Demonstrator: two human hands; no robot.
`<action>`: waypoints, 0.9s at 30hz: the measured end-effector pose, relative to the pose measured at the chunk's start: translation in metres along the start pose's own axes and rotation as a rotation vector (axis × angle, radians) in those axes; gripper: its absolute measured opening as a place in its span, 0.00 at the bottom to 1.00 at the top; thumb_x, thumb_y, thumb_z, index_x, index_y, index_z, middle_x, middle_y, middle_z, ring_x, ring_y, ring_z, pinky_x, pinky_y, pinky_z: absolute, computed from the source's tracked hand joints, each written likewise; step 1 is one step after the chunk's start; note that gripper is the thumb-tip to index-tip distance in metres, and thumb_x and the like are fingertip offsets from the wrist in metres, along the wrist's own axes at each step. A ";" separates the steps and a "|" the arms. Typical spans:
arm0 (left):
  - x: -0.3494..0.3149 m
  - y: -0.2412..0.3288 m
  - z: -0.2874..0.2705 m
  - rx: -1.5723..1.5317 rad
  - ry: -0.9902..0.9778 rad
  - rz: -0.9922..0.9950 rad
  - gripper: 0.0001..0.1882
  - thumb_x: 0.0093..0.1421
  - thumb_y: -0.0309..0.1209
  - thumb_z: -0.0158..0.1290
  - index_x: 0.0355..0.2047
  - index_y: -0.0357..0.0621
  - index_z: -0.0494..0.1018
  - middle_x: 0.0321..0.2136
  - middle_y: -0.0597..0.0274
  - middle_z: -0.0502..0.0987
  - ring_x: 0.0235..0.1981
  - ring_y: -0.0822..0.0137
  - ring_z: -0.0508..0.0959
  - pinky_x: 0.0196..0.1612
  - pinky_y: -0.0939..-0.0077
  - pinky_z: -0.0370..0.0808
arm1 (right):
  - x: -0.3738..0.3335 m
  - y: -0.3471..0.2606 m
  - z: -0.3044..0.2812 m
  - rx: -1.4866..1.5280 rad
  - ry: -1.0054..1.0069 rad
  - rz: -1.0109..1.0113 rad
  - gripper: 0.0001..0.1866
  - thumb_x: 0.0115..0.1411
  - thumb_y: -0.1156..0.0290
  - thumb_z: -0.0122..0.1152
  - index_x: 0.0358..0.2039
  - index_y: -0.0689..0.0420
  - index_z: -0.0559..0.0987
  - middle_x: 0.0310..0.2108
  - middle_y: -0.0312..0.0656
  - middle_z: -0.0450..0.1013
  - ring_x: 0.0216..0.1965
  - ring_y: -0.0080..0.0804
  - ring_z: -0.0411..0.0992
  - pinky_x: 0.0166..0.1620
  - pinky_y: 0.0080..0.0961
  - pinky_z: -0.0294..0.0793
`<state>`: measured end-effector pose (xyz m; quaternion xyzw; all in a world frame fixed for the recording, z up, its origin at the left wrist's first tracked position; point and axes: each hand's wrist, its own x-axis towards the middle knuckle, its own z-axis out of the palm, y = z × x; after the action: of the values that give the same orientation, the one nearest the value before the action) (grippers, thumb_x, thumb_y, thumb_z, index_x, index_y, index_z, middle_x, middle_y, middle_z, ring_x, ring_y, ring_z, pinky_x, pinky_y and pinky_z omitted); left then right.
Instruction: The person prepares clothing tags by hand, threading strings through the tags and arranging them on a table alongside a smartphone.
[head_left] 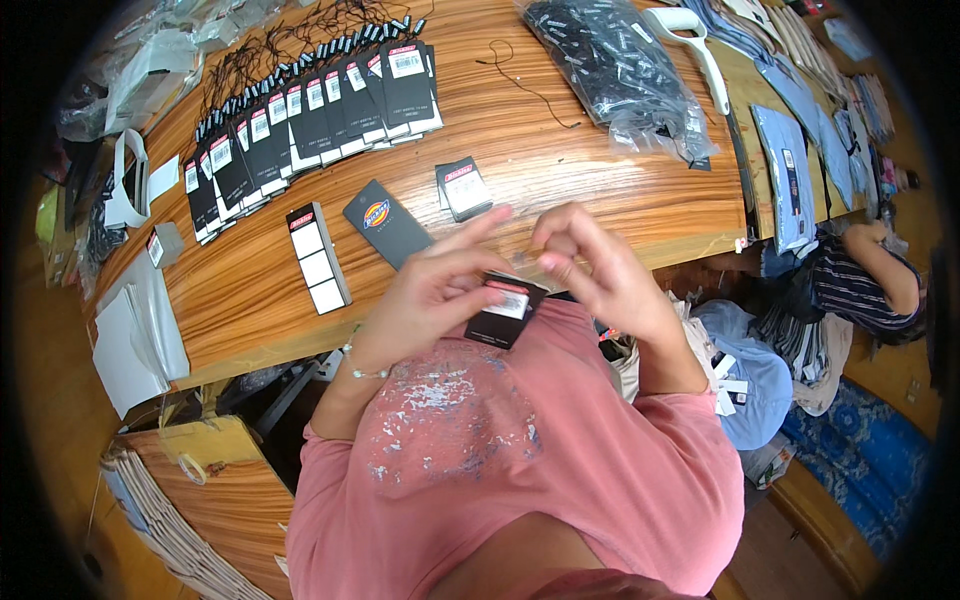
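Note:
My left hand (415, 295) pinches a black hang tag (490, 328) with a white barcode sticker, just past the table's near edge in front of my shirt. Its index finger points out over the table. Close by on the right, my right hand (610, 280) is curled with thumb and index finger together; anything between them is too small to make out. Beyond my hands lie a stack of dark cards (385, 220), a small stack of tags with a white sticker (464, 188), and a strip of white labels (318, 262).
A long row of black hang tags with strings (290, 130) fans across the far left table (520, 130). A plastic bag of black strings (610, 75) and a white handheld tool (695, 45) lie at the far right. Folded garments (785, 175) and another person (868, 280) are to the right.

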<state>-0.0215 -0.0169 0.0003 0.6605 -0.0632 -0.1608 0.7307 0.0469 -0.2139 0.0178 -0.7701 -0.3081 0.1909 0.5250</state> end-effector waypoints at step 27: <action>-0.035 0.008 -0.042 -0.195 0.353 0.157 0.11 0.51 0.16 0.49 0.36 0.32 0.68 0.41 0.50 0.71 0.41 0.68 0.72 0.43 0.78 0.71 | 0.053 0.006 0.010 0.820 0.156 -0.357 0.07 0.51 0.74 0.57 0.31 0.62 0.72 0.31 0.46 0.68 0.32 0.31 0.67 0.39 0.27 0.67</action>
<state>-0.0401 0.0346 0.0069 0.5978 0.0303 0.0096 0.8010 0.0815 -0.1729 0.0098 -0.4454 -0.2947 0.1449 0.8330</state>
